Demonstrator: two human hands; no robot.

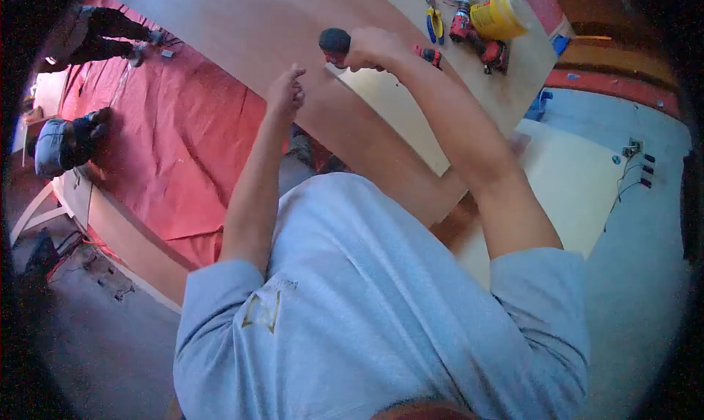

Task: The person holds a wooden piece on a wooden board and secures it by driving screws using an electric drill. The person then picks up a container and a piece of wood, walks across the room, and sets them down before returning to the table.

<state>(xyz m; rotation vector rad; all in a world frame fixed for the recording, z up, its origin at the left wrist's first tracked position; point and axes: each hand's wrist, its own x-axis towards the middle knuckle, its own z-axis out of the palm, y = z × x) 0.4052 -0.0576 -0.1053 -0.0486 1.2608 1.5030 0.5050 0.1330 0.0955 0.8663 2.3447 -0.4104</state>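
My right hand (372,48) is closed round a red and black power tool (336,45), whose dark rounded end points left above a brown panel (403,138). Fingers hide most of the grip, so its exact kind cannot be made out. Left of it, my left hand (286,94) is raised over the panel's edge. One finger of this hand sticks out, while the others curl in; anything small inside them is hidden. Just beyond my right wrist shows another red and black part (428,56), and I cannot tell whether it belongs to the held tool.
Yellow-and-blue pliers (435,24), a red cordless drill (462,23) and a yellow tub (499,17) lie on the board at upper right. Red sheeting (176,149) covers the floor at left. Another person's legs (110,35) stand at far upper left.
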